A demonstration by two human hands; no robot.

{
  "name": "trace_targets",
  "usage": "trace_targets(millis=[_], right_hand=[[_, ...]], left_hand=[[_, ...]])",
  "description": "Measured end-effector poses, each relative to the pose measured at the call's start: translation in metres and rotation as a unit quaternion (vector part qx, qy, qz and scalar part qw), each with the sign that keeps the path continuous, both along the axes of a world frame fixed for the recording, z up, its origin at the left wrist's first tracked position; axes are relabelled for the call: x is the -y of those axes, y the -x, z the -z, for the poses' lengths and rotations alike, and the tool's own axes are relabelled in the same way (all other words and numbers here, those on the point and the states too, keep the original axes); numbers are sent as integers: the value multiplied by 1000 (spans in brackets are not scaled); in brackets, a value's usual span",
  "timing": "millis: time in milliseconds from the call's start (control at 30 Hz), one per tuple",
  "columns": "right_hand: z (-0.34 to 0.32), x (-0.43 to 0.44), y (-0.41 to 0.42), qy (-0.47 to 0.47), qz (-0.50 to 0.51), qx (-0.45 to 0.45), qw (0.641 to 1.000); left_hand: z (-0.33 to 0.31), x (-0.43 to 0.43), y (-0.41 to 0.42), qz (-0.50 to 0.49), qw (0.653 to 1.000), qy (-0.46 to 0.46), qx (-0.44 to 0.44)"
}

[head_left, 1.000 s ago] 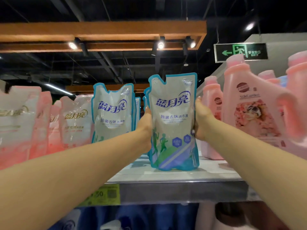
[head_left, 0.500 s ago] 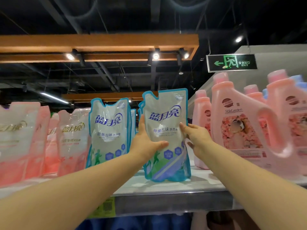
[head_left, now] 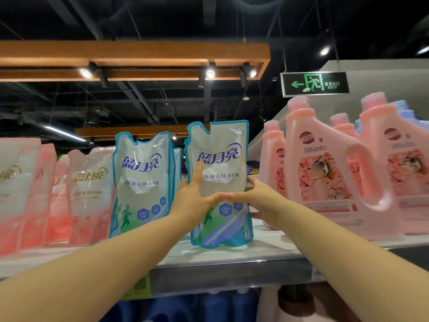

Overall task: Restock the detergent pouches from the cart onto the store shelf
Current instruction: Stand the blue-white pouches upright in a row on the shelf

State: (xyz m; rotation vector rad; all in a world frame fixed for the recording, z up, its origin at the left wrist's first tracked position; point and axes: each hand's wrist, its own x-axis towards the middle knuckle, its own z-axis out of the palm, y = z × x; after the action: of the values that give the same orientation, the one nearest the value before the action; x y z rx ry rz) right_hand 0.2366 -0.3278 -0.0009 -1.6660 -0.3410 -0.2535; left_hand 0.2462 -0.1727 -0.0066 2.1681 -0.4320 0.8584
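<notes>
A blue-and-white detergent pouch point(head_left: 220, 159) stands upright on the grey store shelf point(head_left: 232, 270), in front of more of its kind. My left hand point(head_left: 192, 201) lies against its front left, one finger straight up over the printed name and the thumb spread across the middle. My right hand point(head_left: 260, 201) holds the right edge, its thumb on the front and touching the left thumb, fingers curled behind. A second row of the same blue pouches point(head_left: 141, 182) stands just to the left. The cart is out of view.
Pink pouches point(head_left: 90, 194) fill the shelf to the left. Large pink bottles point(head_left: 325, 173) crowd the right side close to my right hand. A green price tag point(head_left: 139, 287) hangs on the shelf edge, with blue containers point(head_left: 209, 305) on the level below.
Both hands slid from the pouch's sides toward its front, and the thumbs now meet across the middle. The pouch stays standing on the shelf.
</notes>
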Motion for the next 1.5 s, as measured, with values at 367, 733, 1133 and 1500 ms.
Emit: trace_targets(millis=[367,733,1133,1500], right_hand=[[4,-2,3,66,65,80,992],[10,-1,12,230,197,237,923],[13,-15,26,461,260,222,819],[28,-43,85,453,347,230,788]], left_hand=[[0,-1,-7,16,1000,17,-3],[3,-3,8,-41,999,-31,12],[15,-29,29,-86,950,-299,2],[31,-73,86,-13,969,-241,53]])
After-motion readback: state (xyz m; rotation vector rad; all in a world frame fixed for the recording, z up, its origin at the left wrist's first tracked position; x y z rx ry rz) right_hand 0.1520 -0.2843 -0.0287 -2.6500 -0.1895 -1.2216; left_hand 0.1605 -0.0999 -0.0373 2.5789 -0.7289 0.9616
